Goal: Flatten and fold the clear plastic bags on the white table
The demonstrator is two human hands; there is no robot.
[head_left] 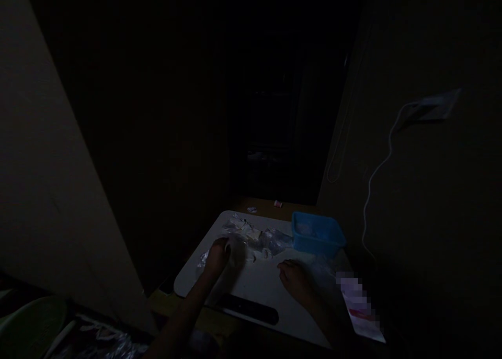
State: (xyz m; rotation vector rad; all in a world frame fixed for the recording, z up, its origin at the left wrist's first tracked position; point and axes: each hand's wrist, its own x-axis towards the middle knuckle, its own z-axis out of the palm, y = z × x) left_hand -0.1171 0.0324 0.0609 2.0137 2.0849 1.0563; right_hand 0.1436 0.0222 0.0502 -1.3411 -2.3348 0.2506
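With pale stuff (304, 228) in the tub (317, 246), plastic (276, 240) remains strewn left of it, by my left hand (217, 256); my right hand (293, 278) is curled on the tub's near side, both grips unclear.

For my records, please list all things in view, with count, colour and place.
Board: 1, white, lower centre
Strip: 1, black, board's near edge
Basket: 1, blue, board's far right
Crumpled plastic: uncountable, clear, board's far half
Sheet: 1, purplish, pixelated, board's right edge
Small item: 1, pinkish, behind board
Scrap: 1, whitish, behind board
Surface: 1, brown, beneath board
Cable: 1, white, right wall
Wall plate: 1, grey, right wall
Basin: 1, green, lower left
Shiny plastic: uncountable, silvery, lower left
Left hand: 1, bare, beside crumpled plastic
Right hand: 1, bare, board's right half
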